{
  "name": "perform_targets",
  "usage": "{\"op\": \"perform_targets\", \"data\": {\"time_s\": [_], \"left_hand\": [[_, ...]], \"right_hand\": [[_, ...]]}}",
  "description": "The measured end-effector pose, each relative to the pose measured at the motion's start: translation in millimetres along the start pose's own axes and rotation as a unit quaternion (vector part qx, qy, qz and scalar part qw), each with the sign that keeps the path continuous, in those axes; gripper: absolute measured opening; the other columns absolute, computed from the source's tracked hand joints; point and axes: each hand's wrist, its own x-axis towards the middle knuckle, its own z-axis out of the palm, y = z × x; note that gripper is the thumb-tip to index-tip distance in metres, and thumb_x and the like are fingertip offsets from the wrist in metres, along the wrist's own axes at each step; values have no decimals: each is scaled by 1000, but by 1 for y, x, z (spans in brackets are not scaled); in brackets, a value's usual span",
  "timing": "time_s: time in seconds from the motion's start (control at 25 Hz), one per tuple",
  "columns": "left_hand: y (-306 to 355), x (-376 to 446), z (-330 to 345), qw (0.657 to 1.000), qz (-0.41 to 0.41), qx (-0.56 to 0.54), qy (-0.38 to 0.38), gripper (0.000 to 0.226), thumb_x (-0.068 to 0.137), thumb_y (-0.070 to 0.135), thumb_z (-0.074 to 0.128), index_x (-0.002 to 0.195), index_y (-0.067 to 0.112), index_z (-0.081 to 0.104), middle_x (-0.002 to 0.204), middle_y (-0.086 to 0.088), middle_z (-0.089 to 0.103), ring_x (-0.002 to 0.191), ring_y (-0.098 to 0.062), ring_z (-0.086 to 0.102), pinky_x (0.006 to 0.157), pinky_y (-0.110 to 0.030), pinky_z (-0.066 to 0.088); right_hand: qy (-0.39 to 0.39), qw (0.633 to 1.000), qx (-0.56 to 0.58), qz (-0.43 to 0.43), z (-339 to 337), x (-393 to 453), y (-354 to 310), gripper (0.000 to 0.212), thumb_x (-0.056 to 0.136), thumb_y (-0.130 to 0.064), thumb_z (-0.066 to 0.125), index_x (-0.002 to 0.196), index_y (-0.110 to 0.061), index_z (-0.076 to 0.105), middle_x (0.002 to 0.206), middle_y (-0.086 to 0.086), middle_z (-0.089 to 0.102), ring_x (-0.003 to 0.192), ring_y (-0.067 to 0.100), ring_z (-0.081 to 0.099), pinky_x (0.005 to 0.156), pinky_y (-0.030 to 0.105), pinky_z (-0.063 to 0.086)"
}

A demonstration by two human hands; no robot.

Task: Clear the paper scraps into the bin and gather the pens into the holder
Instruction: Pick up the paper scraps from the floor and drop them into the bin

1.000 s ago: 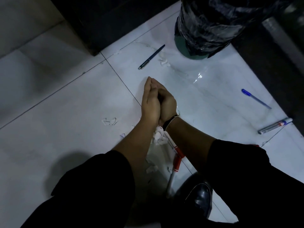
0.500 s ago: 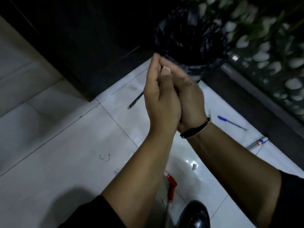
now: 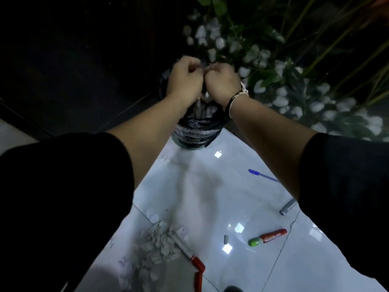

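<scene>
My left hand (image 3: 185,77) and my right hand (image 3: 221,81) are side by side above the bin (image 3: 195,133), which is lined with a black bag. The fingers of both are curled around paper scraps, and some scraps (image 3: 203,102) are falling between my wrists into the bin. A pile of scraps (image 3: 155,247) lies on the white floor near me. Beside it is a marker with a red cap (image 3: 189,253). A blue pen (image 3: 263,175), a grey pen (image 3: 287,207) and a red marker with a green cap (image 3: 267,238) lie to the right. No holder is in view.
A bed of white pebbles and green plants (image 3: 284,95) runs behind and to the right of the bin. A dark wall is at the left. A small grey cap (image 3: 226,239) lies on the tile. A black shoe (image 3: 231,289) shows at the bottom edge.
My pressed-together hands rose from the floor with scraps and moved forward over the bin. Now they have curled and parted a little, and scraps are dropping.
</scene>
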Motion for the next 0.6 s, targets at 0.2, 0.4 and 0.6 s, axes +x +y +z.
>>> {"op": "perform_targets", "data": {"time_s": [0.2, 0.4, 0.6], "left_hand": [[12, -10, -24, 996, 85, 2, 8, 25, 82, 5, 54, 99, 20, 65, 98, 6, 68, 95, -8, 65, 92, -32, 56], [-8, -79, -55, 973, 176, -56, 139, 25, 78, -2, 49, 97, 9, 62, 93, -3, 66, 79, -8, 60, 74, -22, 52], [-123, -155, -75, 981, 33, -3, 193, 22, 80, 0, 51, 98, 7, 62, 92, 5, 64, 76, -8, 58, 72, -16, 46]], "right_hand": [[66, 991, 114, -19, -10, -14, 4, 16, 72, -26, 51, 78, -27, 65, 76, -9, 67, 81, 15, 64, 74, 33, 52], [-7, 949, 287, -133, 13, -93, 12, 18, 80, -10, 52, 92, -9, 65, 79, 7, 61, 71, 19, 56, 64, 35, 48], [-82, 988, 87, -102, 131, -134, 93, 30, 86, -14, 57, 113, -5, 66, 112, 13, 65, 96, 22, 64, 87, 40, 54]]}}
